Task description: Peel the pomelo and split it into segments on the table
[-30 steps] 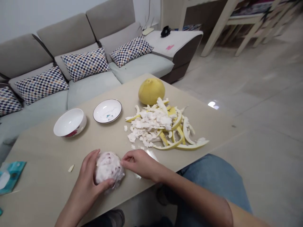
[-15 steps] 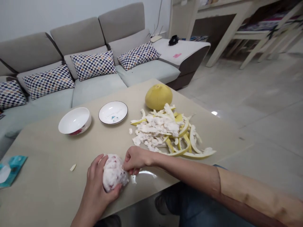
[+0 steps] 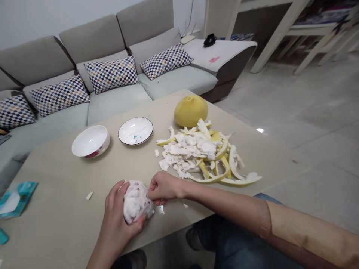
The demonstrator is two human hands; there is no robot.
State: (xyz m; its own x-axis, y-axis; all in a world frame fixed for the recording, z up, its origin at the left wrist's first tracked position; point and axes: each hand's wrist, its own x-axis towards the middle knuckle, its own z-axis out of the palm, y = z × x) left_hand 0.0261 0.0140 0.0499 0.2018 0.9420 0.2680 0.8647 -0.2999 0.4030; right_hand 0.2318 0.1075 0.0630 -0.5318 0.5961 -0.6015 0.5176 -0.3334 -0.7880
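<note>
A peeled pomelo [image 3: 136, 201], white pith with pink flesh showing through, rests on the beige table [image 3: 56, 209] near its front edge. My left hand [image 3: 116, 216] wraps round its left side and grips it. My right hand [image 3: 164, 187] is closed in a pinch against the fruit's upper right side, on a bit of its white pith. A heap of yellow peel strips and white pith [image 3: 202, 153] lies just beyond my right hand. A whole yellow pomelo [image 3: 190, 110] stands behind the heap.
A white bowl [image 3: 90, 141] and a small white plate [image 3: 135, 130] sit at the table's far left. A teal packet [image 3: 15, 198] lies at the left edge, a pith scrap [image 3: 89, 195] nearby. A grey sofa [image 3: 112, 97] with checked cushions runs behind.
My right forearm has swung in across the table edge and the hand has closed tighter on the fruit's right side. The left hand turned the fruit slightly. The camera view shifted a little.
</note>
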